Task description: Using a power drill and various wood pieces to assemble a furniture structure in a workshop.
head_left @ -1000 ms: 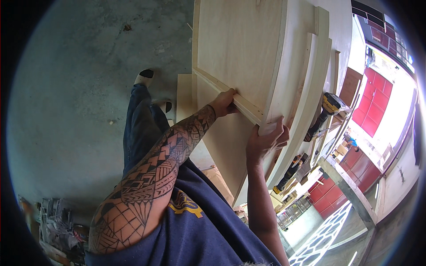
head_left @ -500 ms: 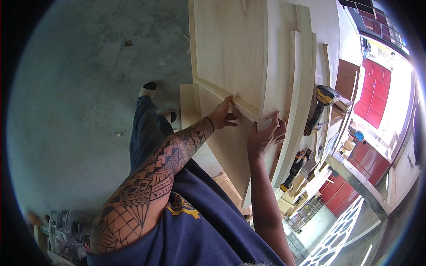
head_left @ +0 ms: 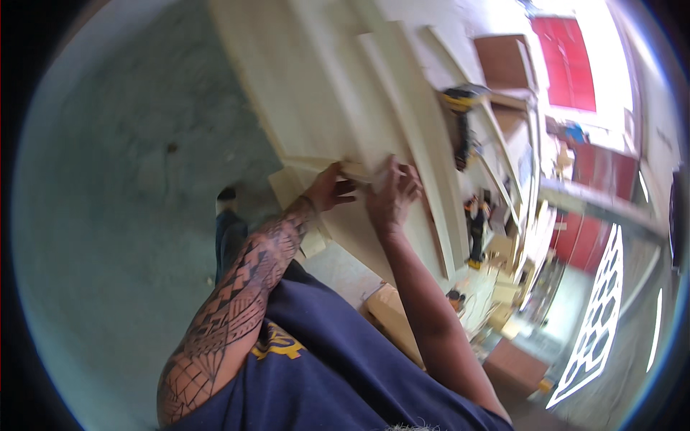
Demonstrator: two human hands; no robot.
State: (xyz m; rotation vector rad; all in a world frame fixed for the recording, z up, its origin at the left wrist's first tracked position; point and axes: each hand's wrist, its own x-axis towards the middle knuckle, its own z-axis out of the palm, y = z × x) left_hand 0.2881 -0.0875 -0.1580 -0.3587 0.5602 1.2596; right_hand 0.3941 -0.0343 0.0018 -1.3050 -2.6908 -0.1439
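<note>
A pale plywood panel [head_left: 287, 86] with thin wooden edging lies on the work surface before me, slightly blurred. At its near edge, my left hand [head_left: 332, 188] grips the edging, thumb on top and the other fingers spread just below it. My right hand [head_left: 392, 200] is at the near right corner of the same panel, its fingers bent around the corner and partly blurred. Long pale wooden strips [head_left: 420, 144] lie just right of my right hand. Another flat sheet [head_left: 359, 233] shows beneath both hands.
Two yellow-and-black cordless power tools, one farther off [head_left: 462, 118] and one nearer [head_left: 476, 230], lie right of the strips. Brown boxes [head_left: 503, 63] and wood pieces stand beyond them. Grey concrete floor [head_left: 129, 215] spreads to the left. A red-brown box [head_left: 514, 370] sits lower right.
My view has swung, so the panel, strips and tools appear shifted left and tilted. Both hands stay at the panel's near edge, the left a little closer to the corner.
</note>
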